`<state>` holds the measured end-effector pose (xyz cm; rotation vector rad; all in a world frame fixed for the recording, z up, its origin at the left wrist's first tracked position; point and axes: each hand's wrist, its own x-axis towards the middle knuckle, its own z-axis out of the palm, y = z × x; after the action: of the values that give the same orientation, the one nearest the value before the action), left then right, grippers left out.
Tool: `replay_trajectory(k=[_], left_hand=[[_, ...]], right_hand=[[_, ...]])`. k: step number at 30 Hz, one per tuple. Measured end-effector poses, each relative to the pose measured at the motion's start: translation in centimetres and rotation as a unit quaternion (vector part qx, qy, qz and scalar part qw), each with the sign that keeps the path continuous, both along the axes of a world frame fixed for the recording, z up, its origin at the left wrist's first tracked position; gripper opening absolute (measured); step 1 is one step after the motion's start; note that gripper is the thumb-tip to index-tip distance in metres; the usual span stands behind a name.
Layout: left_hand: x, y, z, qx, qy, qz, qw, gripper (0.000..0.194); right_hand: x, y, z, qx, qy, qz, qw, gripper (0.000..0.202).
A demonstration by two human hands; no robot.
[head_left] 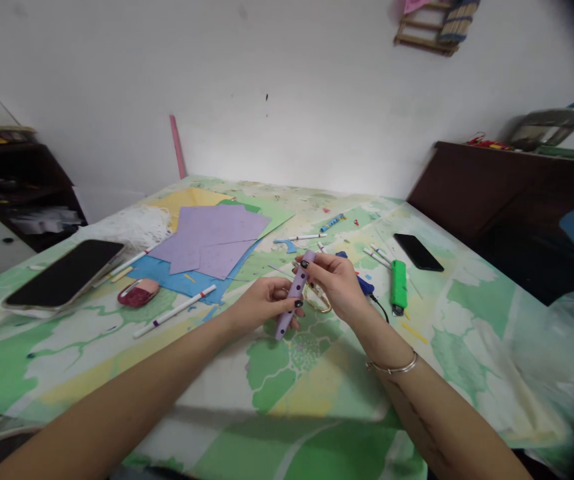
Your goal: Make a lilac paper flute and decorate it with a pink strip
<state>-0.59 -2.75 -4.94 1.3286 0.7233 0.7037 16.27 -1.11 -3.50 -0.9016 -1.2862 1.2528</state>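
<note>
A narrow light-purple strip with dark dots (294,290) slants upward between my two hands, above the table. My left hand (265,303) pinches its lower part, thumb on the front face. At the upper end, the fingers of my right hand (339,279) close on the strip. A gold-coloured loop (323,303) shows below my right fingers; what it belongs to is hidden. Behind my right hand lies a blue tool with a black cord (365,285), mostly covered. A bright green tool (399,287) rests just right of it.
Purple sheets (211,233) overlap blue, green and yellow ones at the back left. White shredded strands (131,227), a large phone (69,273) and a pink-and-maroon item (138,293) lie left. White markers (177,311) are scattered about. Another black phone (418,252) lies right on the patterned tablecloth (317,393).
</note>
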Motion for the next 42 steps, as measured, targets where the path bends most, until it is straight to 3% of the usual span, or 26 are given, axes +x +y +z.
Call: replay_trajectory(k=[10, 18, 21, 27, 37, 42], left_hand=[[0.1, 0.0, 0.0, -0.004, 0.027, 0.046, 0.999, 0.027], [0.2, 0.0, 0.1, -0.005, 0.028, 0.049, 0.998, 0.028], [0.1, 0.2, 0.1, -0.007, 0.021, 0.027, 0.999, 0.031], [-0.2, 0.6, -0.6, -0.034, 0.004, -0.077, 0.996, 0.032], [-0.5, 1.1, -1.2, -0.067, -0.041, -0.048, 0.996, 0.03], [-0.5, 1.0, -1.0, -0.045, -0.044, -0.059, 0.996, 0.033]], right_hand=[[-0.1, 0.2, -0.4, -0.012, -0.017, 0.014, 1.0, 0.023], [-0.2, 0.0, -0.5, -0.004, -0.014, 0.008, 1.0, 0.022], [-0.1, 0.1, -0.2, 0.001, -0.005, 0.005, 1.0, 0.023], [0.9, 0.7, 0.2, 0.025, -0.015, -0.02, 0.999, 0.031], [0.5, 0.7, -0.5, -0.021, -0.041, 0.067, 0.997, 0.029], [0.4, 0.8, -0.5, -0.015, -0.035, 0.035, 0.999, 0.028]])
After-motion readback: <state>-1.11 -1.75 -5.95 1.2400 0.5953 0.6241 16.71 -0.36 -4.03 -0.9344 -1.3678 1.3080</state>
